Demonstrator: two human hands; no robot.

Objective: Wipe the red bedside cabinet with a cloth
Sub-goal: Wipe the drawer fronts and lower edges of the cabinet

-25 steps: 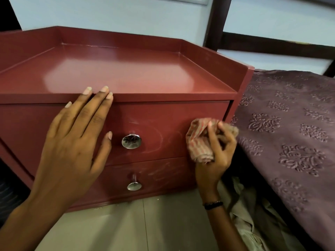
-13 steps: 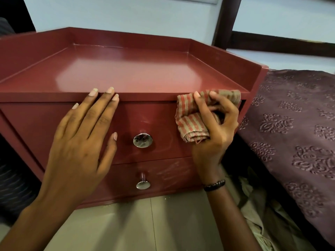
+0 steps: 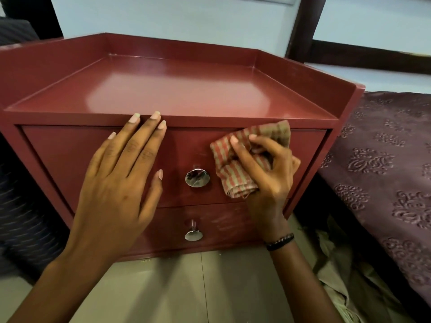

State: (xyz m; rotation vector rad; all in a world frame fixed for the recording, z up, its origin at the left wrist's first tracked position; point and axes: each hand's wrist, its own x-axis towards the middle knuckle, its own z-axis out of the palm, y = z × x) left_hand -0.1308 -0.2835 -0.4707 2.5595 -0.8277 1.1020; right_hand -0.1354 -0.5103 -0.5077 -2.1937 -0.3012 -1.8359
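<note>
Room: a tiled floor is seen below both hands; a purple bedspread lies right of the right hand.
Cabinet: red, two drawers, faced by both hands.
Left hand: laid flat, fingers straight, on the upper drawer.
Right hand: curled round the cloth.
Cloth: striped, bunched, pressed against the upper drawer, right of the knob.

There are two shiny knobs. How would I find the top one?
Find the red cabinet beside the bed. On its upper drawer, between the flat left hand and the right hand gripping the striped cloth, sits the top knob. It's wider and higher than the lower knob.
</note>
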